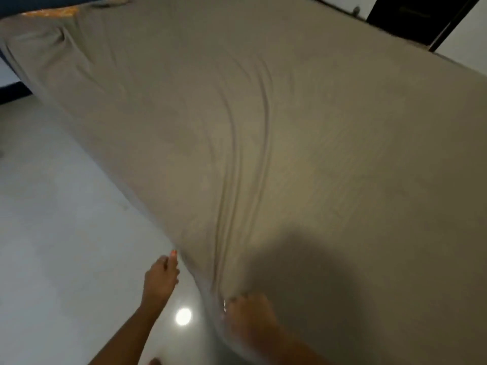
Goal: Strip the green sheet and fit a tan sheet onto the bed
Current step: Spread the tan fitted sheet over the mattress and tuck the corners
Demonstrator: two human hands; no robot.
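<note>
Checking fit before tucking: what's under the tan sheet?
The tan sheet covers the whole bed top; the mattress beneath is hidden. Only an orange patterned patch peeks out at the far corner.

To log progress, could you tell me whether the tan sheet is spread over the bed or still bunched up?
Spread: the tan sheet covers the whole visible bed top, with long creases running to the right hand at the near corner.
</note>
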